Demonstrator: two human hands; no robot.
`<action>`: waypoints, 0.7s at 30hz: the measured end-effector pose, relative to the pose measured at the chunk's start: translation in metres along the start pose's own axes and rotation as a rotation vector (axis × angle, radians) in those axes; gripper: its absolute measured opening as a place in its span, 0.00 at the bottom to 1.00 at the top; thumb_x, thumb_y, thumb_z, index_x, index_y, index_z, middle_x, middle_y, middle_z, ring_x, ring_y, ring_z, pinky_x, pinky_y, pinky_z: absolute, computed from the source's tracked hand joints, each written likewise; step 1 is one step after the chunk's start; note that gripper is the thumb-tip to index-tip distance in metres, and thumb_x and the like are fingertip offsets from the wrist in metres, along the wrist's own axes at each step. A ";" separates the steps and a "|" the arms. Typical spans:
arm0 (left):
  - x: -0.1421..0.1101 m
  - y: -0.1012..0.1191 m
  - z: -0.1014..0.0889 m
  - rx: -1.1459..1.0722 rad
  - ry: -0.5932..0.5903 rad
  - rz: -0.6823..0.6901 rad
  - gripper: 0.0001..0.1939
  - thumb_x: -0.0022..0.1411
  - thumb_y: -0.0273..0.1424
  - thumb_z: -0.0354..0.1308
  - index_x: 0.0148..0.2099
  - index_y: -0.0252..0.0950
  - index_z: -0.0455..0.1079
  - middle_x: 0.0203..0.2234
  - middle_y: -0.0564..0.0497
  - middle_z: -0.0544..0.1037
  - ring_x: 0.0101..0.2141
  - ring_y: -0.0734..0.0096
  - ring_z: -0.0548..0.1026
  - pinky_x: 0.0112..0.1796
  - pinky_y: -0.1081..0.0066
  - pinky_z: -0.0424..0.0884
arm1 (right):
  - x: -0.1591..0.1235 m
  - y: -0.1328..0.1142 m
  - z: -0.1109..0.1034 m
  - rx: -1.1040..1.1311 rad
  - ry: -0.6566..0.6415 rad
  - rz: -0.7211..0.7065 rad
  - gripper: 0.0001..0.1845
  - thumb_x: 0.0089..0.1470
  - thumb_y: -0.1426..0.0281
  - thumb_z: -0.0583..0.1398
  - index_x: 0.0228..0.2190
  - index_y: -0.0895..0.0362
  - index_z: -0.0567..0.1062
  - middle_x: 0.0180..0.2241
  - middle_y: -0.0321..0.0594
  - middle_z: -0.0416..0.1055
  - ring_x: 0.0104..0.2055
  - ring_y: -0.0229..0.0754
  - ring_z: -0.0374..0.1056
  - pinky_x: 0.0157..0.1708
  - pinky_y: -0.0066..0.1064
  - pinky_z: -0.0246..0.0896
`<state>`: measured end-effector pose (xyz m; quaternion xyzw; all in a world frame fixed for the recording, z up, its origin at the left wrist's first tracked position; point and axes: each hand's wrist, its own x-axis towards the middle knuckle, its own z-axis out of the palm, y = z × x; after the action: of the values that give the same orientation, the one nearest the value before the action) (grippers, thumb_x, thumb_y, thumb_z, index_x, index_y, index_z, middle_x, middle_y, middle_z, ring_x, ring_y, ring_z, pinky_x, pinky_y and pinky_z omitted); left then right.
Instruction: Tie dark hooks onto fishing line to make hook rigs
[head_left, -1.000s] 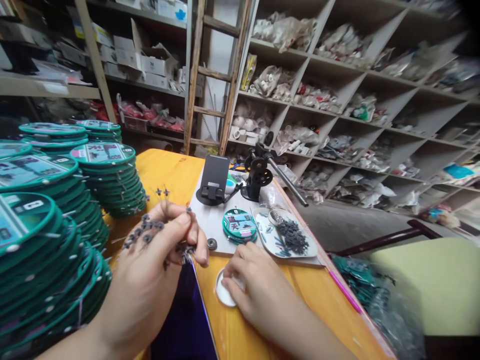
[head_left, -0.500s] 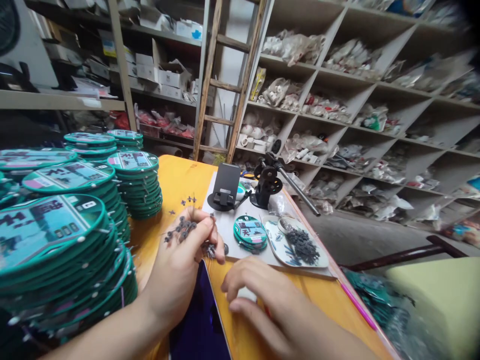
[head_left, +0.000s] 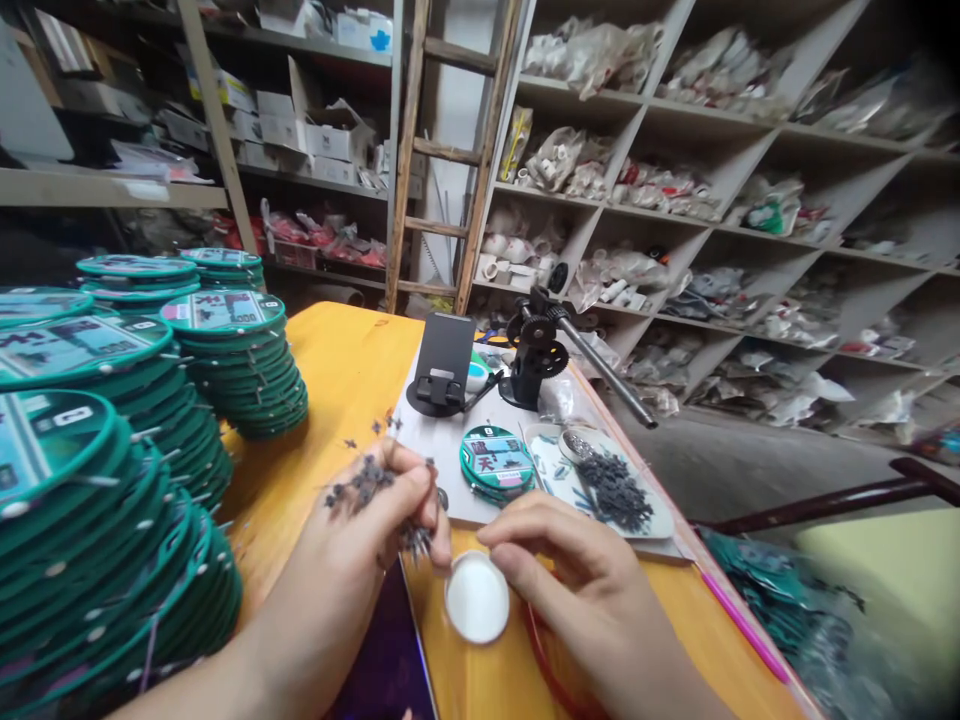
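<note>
Several small dark grey pieces with thin pins (head_left: pixel 365 482) lie heaped over the curled fingers of my left hand (head_left: pixel 360 540), which is closed around them. More pins poke out below its fingertips. My right hand (head_left: pixel 566 580) has its thumb and forefinger together at the rim of a small round white dish (head_left: pixel 477 600). The dish faces up, its inside white and bare, just right of my left fingertips. Under my left wrist lies a dark, shiny flat phone-like slab (head_left: pixel 386 650). A red cord-like strip (head_left: pixel 544 650) shows beside my right hand.
Tall stacks of green round reels (head_left: pixel 232 360) stand at left. Ahead, a board holds a black phone stand (head_left: pixel 442 365), a black clamp with a rod (head_left: pixel 536 350), a short reel stack (head_left: pixel 495 460) and a tray (head_left: pixel 540 440) with dark pieces. Shelves (head_left: pixel 645 200) and a ladder (head_left: pixel 450 150) stand behind.
My right hand has shifted a little right and up, and the white dish, mostly covered before, now shows its full round face. My left hand keeps its hold. The view has shifted slightly.
</note>
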<state>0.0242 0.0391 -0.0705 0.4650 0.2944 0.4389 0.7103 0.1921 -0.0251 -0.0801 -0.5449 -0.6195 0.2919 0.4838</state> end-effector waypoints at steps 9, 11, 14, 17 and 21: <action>-0.002 -0.024 0.004 0.056 -0.083 -0.147 0.11 0.65 0.38 0.54 0.33 0.38 0.64 0.22 0.53 0.75 0.29 0.69 0.73 0.35 0.68 0.68 | -0.005 0.004 -0.003 0.417 0.060 0.274 0.02 0.54 0.68 0.67 0.30 0.53 0.79 0.28 0.36 0.80 0.31 0.36 0.76 0.34 0.21 0.71; -0.002 -0.026 0.004 0.021 -0.069 -0.155 0.11 0.64 0.36 0.56 0.31 0.37 0.66 0.23 0.53 0.76 0.29 0.71 0.72 0.35 0.71 0.68 | -0.005 0.002 0.000 0.346 0.080 0.164 0.01 0.54 0.70 0.66 0.30 0.53 0.80 0.31 0.37 0.79 0.34 0.37 0.76 0.33 0.20 0.71; -0.001 -0.027 0.005 -0.208 -0.047 -0.221 0.06 0.62 0.29 0.57 0.32 0.36 0.69 0.26 0.53 0.77 0.32 0.71 0.74 0.38 0.71 0.68 | -0.005 0.002 0.000 0.183 0.133 -0.012 0.04 0.55 0.72 0.65 0.30 0.51 0.79 0.33 0.36 0.76 0.36 0.38 0.74 0.35 0.21 0.71; 0.000 -0.031 0.003 -0.379 -0.088 -0.284 0.05 0.63 0.26 0.52 0.35 0.37 0.68 0.28 0.50 0.79 0.35 0.66 0.76 0.43 0.64 0.69 | -0.007 0.005 -0.002 0.081 0.157 -0.056 0.07 0.57 0.74 0.62 0.33 0.48 0.77 0.33 0.33 0.75 0.36 0.36 0.74 0.34 0.18 0.70; 0.000 -0.037 -0.001 -0.396 -0.169 -0.263 0.08 0.67 0.27 0.49 0.39 0.36 0.70 0.27 0.50 0.77 0.33 0.67 0.75 0.42 0.65 0.69 | -0.009 0.008 -0.005 0.006 0.171 -0.059 0.07 0.59 0.72 0.60 0.34 0.46 0.75 0.34 0.32 0.74 0.38 0.36 0.73 0.34 0.18 0.69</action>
<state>0.0368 0.0329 -0.1046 0.3097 0.2002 0.3513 0.8606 0.1988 -0.0327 -0.0879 -0.5480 -0.5909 0.2315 0.5450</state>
